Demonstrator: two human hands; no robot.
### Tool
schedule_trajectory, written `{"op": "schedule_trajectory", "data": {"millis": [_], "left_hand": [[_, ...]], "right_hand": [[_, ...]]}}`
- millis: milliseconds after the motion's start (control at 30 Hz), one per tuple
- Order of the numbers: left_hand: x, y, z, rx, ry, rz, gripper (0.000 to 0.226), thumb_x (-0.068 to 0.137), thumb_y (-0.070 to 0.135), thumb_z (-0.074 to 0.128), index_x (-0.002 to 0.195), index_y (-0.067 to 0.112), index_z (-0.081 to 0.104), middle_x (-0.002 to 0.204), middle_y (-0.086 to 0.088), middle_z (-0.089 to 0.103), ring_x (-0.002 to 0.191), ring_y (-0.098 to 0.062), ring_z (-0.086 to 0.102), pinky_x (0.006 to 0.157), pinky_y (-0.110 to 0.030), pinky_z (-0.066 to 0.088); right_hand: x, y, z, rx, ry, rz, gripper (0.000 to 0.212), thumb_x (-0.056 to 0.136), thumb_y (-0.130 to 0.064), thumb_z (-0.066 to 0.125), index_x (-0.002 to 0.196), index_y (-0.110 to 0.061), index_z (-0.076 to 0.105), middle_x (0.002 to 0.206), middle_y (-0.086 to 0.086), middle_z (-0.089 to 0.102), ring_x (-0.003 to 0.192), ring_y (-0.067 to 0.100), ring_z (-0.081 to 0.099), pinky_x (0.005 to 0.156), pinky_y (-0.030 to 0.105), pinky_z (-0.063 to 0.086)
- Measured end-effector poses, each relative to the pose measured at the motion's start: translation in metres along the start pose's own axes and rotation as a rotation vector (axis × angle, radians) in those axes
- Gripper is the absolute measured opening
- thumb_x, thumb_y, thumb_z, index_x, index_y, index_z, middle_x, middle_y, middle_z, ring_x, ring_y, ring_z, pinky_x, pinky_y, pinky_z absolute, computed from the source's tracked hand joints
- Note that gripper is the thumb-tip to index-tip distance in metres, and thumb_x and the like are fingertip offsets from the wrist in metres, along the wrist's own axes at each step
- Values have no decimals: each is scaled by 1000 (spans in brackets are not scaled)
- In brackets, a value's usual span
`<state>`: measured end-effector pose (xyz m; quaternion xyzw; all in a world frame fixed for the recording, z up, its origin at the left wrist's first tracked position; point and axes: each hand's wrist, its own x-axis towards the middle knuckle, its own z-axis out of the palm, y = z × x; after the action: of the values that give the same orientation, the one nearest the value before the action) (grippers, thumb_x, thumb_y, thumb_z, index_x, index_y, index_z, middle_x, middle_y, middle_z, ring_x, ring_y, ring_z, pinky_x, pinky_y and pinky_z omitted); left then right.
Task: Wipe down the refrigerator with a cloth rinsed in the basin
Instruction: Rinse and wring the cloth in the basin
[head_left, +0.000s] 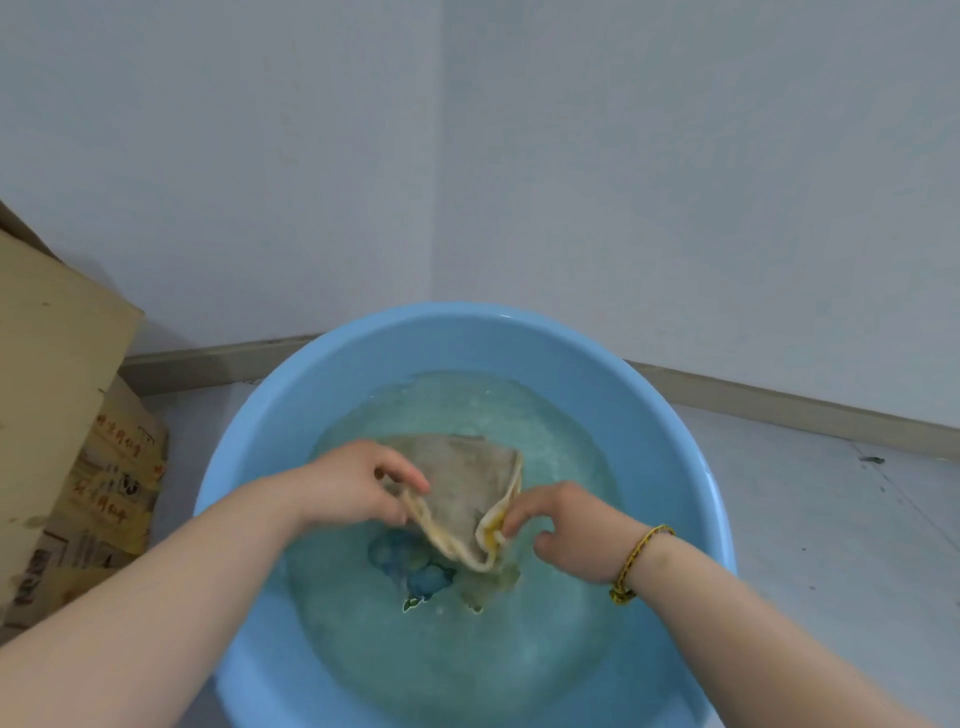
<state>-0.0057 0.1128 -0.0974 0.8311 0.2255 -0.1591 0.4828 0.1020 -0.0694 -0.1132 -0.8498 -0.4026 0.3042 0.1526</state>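
A round light-blue basin (675, 415) stands on the floor, holding cloudy water. Over its middle hangs a wet grey-beige cloth (462, 488) with a yellow underside. My left hand (358, 486) pinches the cloth's left edge between thumb and fingers. My right hand (566, 525) grips the right edge, where the yellow side shows. The cloth's lower fold dips at the water surface. A yellow braided bracelet circles my right wrist. The refrigerator is not in view.
A tall cardboard box (47, 389) stands at the left, with a printed carton (109, 488) leaning beside it near the basin. Pale walls meet in a corner behind the basin, with a grey skirting board (779, 400). Grey floor (831, 519) lies to the right.
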Motion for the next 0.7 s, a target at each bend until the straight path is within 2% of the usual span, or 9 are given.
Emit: {"op": "schedule_trajectory", "data": {"millis": [67,100,200,300,400,467,567,633,700], "left_hand": [[-1,-2,-3,15,-42,-68,31,73,8,66,94,30,62,101,4,52,105,-12,46,72,-14,37],[0,-1,-3,-39,-7,-76,31,74,10,65,97,30,61,99,5,51,105,-13,45,74,-17,37],[24,2,7,-265,315,-149,41,85,15,58,125,15,49,121,-5,49,108,-19,45,85,-23,32],[54,1,22,-298,539,-266,57,88,28,56,137,7,34,142,-12,37,128,-29,39,102,-31,32],[76,-12,39,-238,472,-304,64,89,35,54,141,7,28,146,-13,33,132,-30,35,109,-35,29],[83,-19,45,-192,453,-302,63,88,38,54,140,11,32,143,-12,36,128,-30,40,107,-34,33],[88,-24,45,-297,493,-278,62,84,35,60,137,12,38,140,-14,40,125,-30,43,105,-35,35],[90,-26,43,-465,482,-277,62,84,31,62,137,8,38,140,-14,42,126,-29,44,106,-35,35],[91,-27,43,-680,397,-277,56,84,24,63,133,4,45,133,-14,51,119,-29,51,103,-39,40]], "right_hand": [[3,-1,-7,85,9,148,36,87,-1,39,106,-18,65,81,-4,55,64,10,50,58,14,41],[7,-3,-11,146,73,215,34,89,-2,39,107,-15,64,79,-4,53,64,11,50,56,14,39],[27,-6,-17,307,194,384,28,93,-11,41,111,1,59,91,7,50,85,23,49,72,25,43],[51,-10,-1,390,203,511,26,95,-20,43,92,2,57,94,12,46,89,21,45,80,30,39],[67,-11,22,560,313,545,32,91,-21,52,115,1,53,112,13,57,110,27,54,90,28,41],[70,-14,31,760,375,522,37,88,-13,56,123,-3,49,120,11,57,111,26,55,94,27,41],[72,-16,36,922,452,438,7,86,-5,58,87,-11,60,88,4,58,86,19,55,77,23,43],[74,-16,34,1029,495,375,21,86,-3,58,70,-16,55,73,-1,55,69,14,52,63,15,44],[75,-16,30,1055,499,343,22,87,-4,56,70,-17,53,73,-3,54,65,8,50,56,8,43]]}}
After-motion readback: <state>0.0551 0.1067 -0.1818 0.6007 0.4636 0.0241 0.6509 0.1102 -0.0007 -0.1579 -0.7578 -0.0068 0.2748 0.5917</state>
